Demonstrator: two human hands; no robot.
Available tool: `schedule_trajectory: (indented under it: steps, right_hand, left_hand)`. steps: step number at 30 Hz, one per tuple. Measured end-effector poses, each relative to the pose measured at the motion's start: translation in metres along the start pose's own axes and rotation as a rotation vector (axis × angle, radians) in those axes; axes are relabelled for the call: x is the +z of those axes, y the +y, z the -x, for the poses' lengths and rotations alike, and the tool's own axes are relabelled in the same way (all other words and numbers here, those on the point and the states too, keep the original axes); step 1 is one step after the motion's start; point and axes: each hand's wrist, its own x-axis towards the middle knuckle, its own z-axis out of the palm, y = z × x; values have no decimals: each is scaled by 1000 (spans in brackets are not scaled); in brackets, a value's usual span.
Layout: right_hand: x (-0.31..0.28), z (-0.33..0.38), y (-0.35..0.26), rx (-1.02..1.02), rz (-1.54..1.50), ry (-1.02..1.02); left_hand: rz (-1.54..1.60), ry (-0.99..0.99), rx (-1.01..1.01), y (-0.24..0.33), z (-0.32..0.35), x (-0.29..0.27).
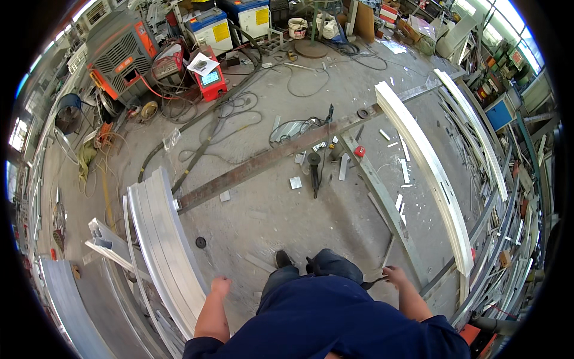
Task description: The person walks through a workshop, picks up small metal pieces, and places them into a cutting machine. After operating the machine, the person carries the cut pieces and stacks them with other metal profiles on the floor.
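Observation:
I stand on a concrete floor, my dark trousers and shoe (282, 258) below me. My left hand (220, 286) hangs with curled fingers, holding nothing, just beside the near end of a stack of curved silver aluminium profiles (164, 239). My right hand (394, 276) hangs at my right side and seems closed on a thin dark object (373, 281) that sticks out to the left. That hand is near a long grey steel bar (385, 200) lying on the floor.
A rusty steel beam (269, 158) crosses the floor diagonally, with an angle grinder (314, 170) and small metal offcuts beside it. A long curved white profile (430, 173) lies on the right by racks of metal. Welding machines (209, 78) and cables stand at the back.

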Motion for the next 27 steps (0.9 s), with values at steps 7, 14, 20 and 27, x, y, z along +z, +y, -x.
schedule_trajectory:
  steps: [7, 14, 20, 27]
  right_hand:
    - [-9, -61, -35, 220, 100, -41]
    - [-24, -231, -93, 47, 360, -99]
    - [36, -271, -320, -128, -306, -139]
    - [38, -251, -407, -194, -430, -202]
  left_hand:
    - [-137, -24, -40, 92, -68, -90]
    - [-70, -104, -199, 155, -122, -125]
    - [98, -71, -119, 386, -154, -274]
    - [-165, -43, 225, 526, -229, -351]
